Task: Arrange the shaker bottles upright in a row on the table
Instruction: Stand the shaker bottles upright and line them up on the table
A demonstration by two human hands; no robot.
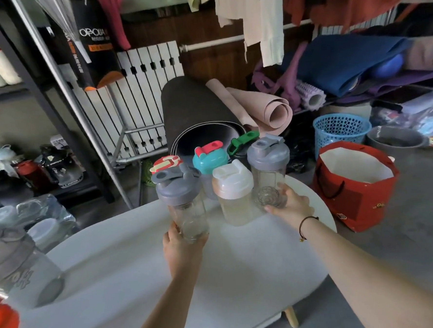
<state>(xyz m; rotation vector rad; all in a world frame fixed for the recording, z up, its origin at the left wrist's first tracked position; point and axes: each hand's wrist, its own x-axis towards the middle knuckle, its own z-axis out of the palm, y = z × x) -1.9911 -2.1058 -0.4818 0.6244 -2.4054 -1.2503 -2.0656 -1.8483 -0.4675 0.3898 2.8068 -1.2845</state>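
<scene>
Several shaker bottles stand upright at the far end of the white table (130,265). My left hand (179,244) grips the base of a clear bottle with a grey lid (180,191). My right hand (291,205) wraps the bottom of a second grey-lidded bottle (269,170) holding a wire ball. Between them stands a cream-lidded bottle (233,193). Behind are a teal-lidded bottle (210,161), a red-and-cream lid (166,163) and a dark bottle with a green cap (242,142).
A large clear bottle (21,272) and an orange lid (3,326) sit at the near left table edge. A red paper bag (352,201), a blue basket (340,131) and rolled mats (197,114) crowd the floor beyond the table.
</scene>
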